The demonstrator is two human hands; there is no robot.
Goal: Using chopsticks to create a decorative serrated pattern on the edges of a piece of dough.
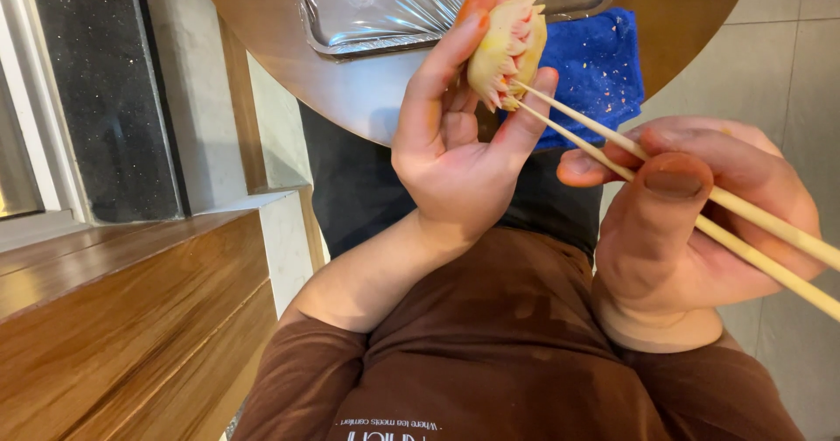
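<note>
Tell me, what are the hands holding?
The left hand grips a flower-shaped pastry by its edges; the right hand holds chopsticks mid-length.

A left hand (459,135) cradles a flower-shaped pastry (506,49) as the right hand (691,222) presses chopsticks (691,198) to its petals, above a round wooden table (271,34) bearing a plastic-lined tray (394,8) and blue cloth (599,69).

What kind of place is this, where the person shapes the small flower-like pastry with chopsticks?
Probably a home kitchen or dining corner, not a factory. A round wooden table carries a foil-lined tray and a blue cloth; the floor is tiled. The left hand holds the pastry, the right hand the chopsticks.
</note>
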